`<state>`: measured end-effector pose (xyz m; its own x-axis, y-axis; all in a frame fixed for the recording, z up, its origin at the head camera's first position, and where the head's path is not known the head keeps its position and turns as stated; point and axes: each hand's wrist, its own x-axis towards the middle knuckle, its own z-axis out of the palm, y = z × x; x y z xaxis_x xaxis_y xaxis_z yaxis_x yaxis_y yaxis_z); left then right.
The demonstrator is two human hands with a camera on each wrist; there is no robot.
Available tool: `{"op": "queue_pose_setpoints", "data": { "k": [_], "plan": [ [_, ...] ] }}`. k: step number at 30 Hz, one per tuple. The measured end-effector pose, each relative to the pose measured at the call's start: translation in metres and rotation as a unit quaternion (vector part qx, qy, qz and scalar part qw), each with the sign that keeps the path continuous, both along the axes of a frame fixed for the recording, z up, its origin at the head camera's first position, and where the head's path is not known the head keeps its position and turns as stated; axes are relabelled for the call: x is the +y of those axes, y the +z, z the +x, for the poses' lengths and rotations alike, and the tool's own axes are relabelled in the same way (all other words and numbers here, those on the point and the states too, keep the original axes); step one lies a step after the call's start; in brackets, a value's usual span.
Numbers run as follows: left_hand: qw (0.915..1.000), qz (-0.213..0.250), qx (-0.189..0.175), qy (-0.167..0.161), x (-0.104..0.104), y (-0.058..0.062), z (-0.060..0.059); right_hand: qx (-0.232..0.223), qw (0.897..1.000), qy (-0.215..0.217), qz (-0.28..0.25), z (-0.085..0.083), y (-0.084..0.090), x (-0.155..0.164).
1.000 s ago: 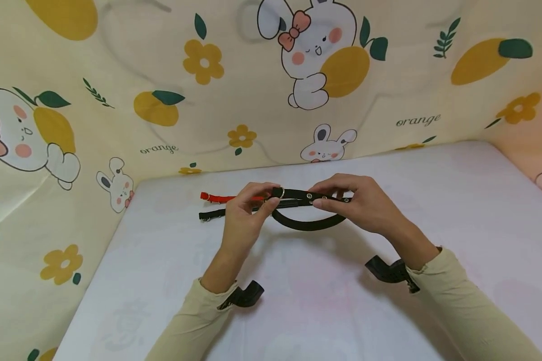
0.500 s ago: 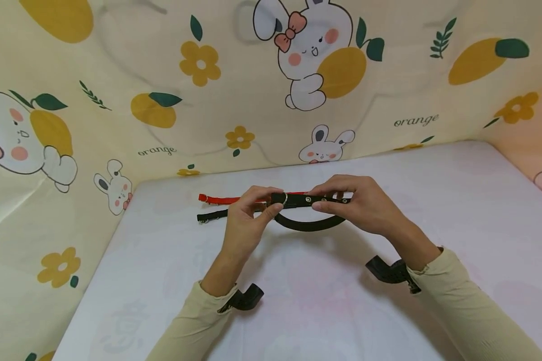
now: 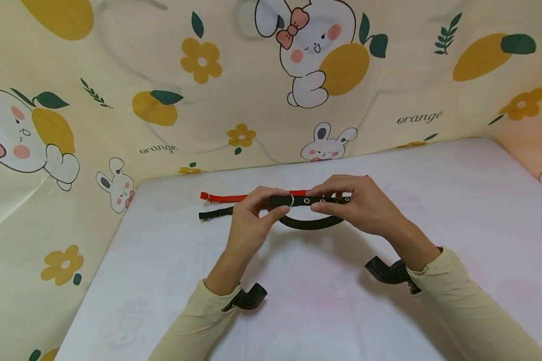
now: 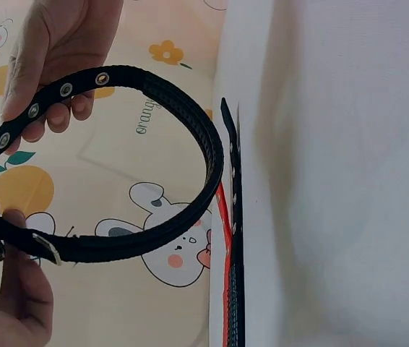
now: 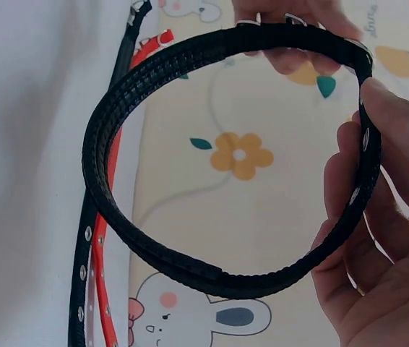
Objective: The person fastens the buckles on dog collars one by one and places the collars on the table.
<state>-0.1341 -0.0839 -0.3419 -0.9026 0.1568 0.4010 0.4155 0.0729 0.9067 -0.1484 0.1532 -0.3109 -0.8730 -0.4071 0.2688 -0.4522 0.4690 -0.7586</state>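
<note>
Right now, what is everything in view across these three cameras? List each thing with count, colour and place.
Black looped collar strap with metal eyelets and buckle: one, black, held up between both hands above the white surface.
Flat black strap with eyelets: one, black, lying on the surface behind the hands, towards the left.
Flat red strap: one, red, lying just behind the flat black one.
White cloth-covered surface: one, white, under everything.
Cream cartoon-print cloth with rabbits, oranges and flowers: cream and yellow, hung behind and at the sides.
Black wrist mounts: two, black, one on each wrist.
Beige sleeves: two, on both forearms.
Left hand: pinches the looped collar at the buckle end.
Right hand: pinches the eyelet end.
</note>
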Motion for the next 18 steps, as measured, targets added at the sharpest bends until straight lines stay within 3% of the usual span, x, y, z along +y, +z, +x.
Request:
{"op": "queue_pose_setpoints", "data": {
  "k": [5,18],
  "plan": [
    [0.9999,0.003,-0.006,-0.009,0.0014,0.0,0.0002,0.004,1.0,-0.001,0.007,0.0006,0.0,-0.0024],
    [0.9985,-0.007,-0.054,0.01,0.0066,0.0005,0.0046,-0.008,1.0,-0.006,0.007,0.0043,-0.0024,-0.0065]
  ]
}}
